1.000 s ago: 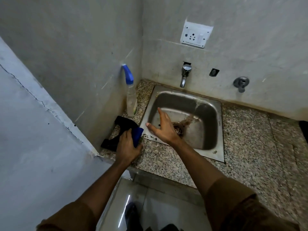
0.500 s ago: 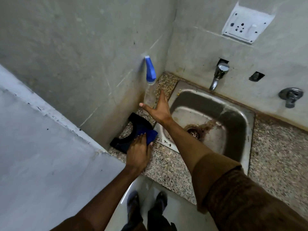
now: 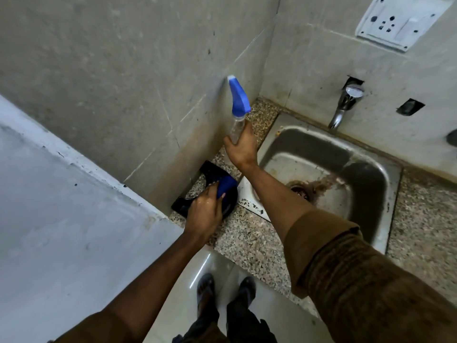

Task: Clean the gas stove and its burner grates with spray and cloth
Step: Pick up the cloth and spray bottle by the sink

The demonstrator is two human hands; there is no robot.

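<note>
1. Standing at the counter edge, the person shows two feet [image 3: 223, 290] on the pale floor tiles, nearest of all and in front of the sink [image 3: 329, 169].
2. Pressing down to the left of the sink, the left hand [image 3: 205, 214] is curled around a blue cloth [image 3: 226, 188], which lies on a black burner grate [image 3: 210, 191].
3. That grate rests flat on the speckled granite counter [image 3: 249, 233], just beside the sink's left rim and against the side wall.
4. Farther back, above the sink's left rear corner, the right hand [image 3: 241, 144] is closed around the clear body of a spray bottle [image 3: 238, 107]; its blue trigger head tilts up toward the wall corner.
5. Brown stains ring the sink's drain [image 3: 300, 191].
6. Behind the sink, a metal tap [image 3: 345, 105] comes out of the back wall.
7. Higher on that wall, behind the sink, sits a white socket plate [image 3: 400, 21].
</note>
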